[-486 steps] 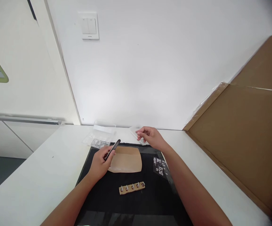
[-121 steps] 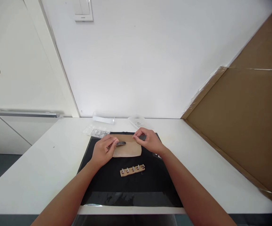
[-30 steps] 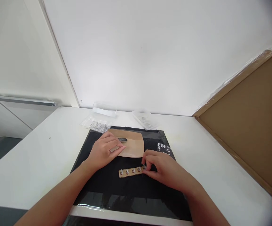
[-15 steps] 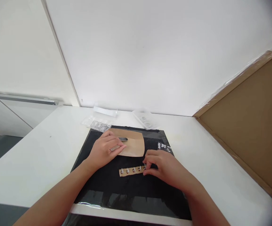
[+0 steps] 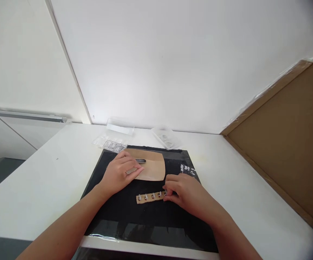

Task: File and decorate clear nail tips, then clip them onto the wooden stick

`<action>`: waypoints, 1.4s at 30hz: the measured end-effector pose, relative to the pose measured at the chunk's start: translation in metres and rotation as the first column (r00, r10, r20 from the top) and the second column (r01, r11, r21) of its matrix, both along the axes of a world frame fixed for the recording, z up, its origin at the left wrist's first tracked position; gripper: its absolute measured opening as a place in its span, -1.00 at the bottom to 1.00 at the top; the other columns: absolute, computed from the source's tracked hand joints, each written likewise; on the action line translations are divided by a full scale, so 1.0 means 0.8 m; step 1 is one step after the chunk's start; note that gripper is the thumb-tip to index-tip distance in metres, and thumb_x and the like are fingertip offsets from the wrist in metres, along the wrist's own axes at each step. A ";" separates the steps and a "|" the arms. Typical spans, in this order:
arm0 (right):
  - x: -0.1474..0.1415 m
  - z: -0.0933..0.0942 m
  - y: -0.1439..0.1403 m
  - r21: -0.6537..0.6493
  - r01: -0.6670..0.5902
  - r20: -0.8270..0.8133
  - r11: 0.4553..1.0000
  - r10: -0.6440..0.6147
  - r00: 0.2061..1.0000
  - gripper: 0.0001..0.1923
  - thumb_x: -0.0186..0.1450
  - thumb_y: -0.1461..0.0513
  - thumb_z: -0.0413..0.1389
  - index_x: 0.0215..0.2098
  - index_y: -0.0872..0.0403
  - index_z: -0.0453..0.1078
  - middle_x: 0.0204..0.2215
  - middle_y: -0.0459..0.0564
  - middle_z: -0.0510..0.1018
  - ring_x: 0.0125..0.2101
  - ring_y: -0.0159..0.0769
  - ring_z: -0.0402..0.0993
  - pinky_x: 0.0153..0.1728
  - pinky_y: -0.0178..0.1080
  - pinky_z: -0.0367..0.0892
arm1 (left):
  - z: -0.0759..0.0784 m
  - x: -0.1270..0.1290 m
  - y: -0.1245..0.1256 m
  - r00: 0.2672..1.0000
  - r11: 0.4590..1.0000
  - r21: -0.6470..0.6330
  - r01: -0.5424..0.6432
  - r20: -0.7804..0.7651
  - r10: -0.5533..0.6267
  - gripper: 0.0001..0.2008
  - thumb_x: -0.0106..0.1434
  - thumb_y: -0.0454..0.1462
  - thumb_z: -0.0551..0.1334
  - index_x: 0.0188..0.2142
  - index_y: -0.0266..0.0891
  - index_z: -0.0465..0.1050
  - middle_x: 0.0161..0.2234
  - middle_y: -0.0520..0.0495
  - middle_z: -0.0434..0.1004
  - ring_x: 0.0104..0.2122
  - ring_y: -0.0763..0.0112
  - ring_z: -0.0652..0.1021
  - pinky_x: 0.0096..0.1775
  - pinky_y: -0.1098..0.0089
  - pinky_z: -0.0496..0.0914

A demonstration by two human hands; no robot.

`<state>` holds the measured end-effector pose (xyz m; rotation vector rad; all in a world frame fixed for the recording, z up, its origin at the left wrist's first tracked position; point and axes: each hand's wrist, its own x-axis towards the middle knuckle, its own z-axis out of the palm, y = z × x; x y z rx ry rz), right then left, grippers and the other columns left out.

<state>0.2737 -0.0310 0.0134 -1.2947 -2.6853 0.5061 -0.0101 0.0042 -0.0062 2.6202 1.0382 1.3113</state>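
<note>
My left hand (image 5: 123,169) lies over the left part of a tan, curved-edged sheet or tray (image 5: 156,167). Thumb and fingertips are pinched together; what they hold, if anything, is hidden. A dark, slim metal-looking tool (image 5: 140,161) pokes out to the right from beneath the fingers. Nearer to me, a narrow tan strip (image 5: 149,199) bears a row of several small shiny round bits, each with a short white peg. At the strip's right end, my right hand (image 5: 182,189) pinches thumb against fingers around the last small peg, mostly covered by the fingertips.
A black mat (image 5: 134,220) under clear plastic covers the middle of the white table (image 5: 50,180). Small white pieces (image 5: 186,169) lie at its right side. Behind are clear packaging (image 5: 115,137) and a clear plastic tray (image 5: 167,139). Brown cardboard (image 5: 281,137) stands at right.
The view has shifted very slightly. Both hands keep nearly the same places; the right fingertips have closed in a little more over the strip's right end.
</note>
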 end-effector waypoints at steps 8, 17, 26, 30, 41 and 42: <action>0.002 -0.001 0.000 -0.030 0.018 -0.050 0.999 -0.019 0.999 -0.81 0.27 0.22 0.36 -0.41 0.02 0.44 -0.26 -0.13 0.56 -0.30 -0.29 0.48 -0.28 -0.26 0.22 | 0.000 -0.001 -0.001 1.000 1.000 -0.002 -0.005 -0.001 0.005 -0.96 0.37 -0.29 0.36 -0.26 -0.19 0.56 -0.32 -0.04 0.66 -0.24 0.28 0.53 -0.16 0.21 0.48; 0.002 0.010 0.002 -0.083 0.006 -0.098 0.997 -0.014 0.995 -0.79 0.24 0.24 0.37 -0.41 0.04 0.41 -0.19 -0.09 0.56 -0.25 -0.29 0.51 -0.22 -0.27 0.32 | -0.001 -0.001 -0.001 1.000 1.000 0.011 -0.012 0.014 0.012 -0.97 0.36 -0.29 0.37 -0.25 -0.19 0.57 -0.33 -0.05 0.66 -0.24 0.26 0.51 -0.16 0.21 0.48; 0.005 0.016 0.002 -0.157 0.033 -0.157 0.987 -0.058 0.986 -0.67 0.17 0.20 0.42 -0.37 0.03 0.32 -0.15 -0.11 0.57 -0.19 -0.28 0.51 -0.21 -0.26 0.33 | -0.001 -0.001 -0.001 1.000 1.000 0.015 -0.016 0.015 0.016 -0.93 0.39 -0.26 0.34 -0.26 -0.17 0.57 -0.33 -0.06 0.66 -0.25 0.26 0.54 -0.17 0.20 0.48; 0.006 0.011 0.002 -0.198 0.065 -0.165 0.978 -0.098 0.981 -0.63 0.14 0.19 0.45 -0.23 -0.01 0.38 -0.19 -0.13 0.58 -0.21 -0.28 0.51 -0.22 -0.25 0.33 | -0.002 -0.002 -0.001 1.000 1.000 0.011 -0.013 0.010 0.013 -0.94 0.38 -0.27 0.34 -0.26 -0.17 0.57 -0.32 -0.06 0.65 -0.25 0.25 0.53 -0.17 0.20 0.47; 0.000 0.007 0.003 -0.267 0.058 -0.205 0.962 -0.115 0.972 -0.59 0.17 0.25 0.38 -0.09 -0.03 0.35 -0.20 -0.11 0.62 -0.17 -0.24 0.54 -0.17 -0.22 0.34 | 0.000 -0.002 -0.002 1.000 1.000 0.020 -0.014 0.001 0.014 -0.93 0.37 -0.25 0.36 -0.26 -0.19 0.58 -0.31 -0.07 0.65 -0.25 0.26 0.52 -0.18 0.22 0.47; 0.000 0.007 0.003 -0.271 0.054 -0.214 0.961 -0.115 0.970 -0.59 0.16 0.25 0.39 -0.09 -0.02 0.35 -0.18 -0.10 0.63 -0.17 -0.24 0.55 -0.16 -0.22 0.35 | 0.000 -0.002 -0.002 1.000 1.000 0.021 -0.015 0.003 0.015 -0.93 0.37 -0.25 0.35 -0.26 -0.19 0.58 -0.32 -0.07 0.65 -0.25 0.26 0.52 -0.19 0.22 0.47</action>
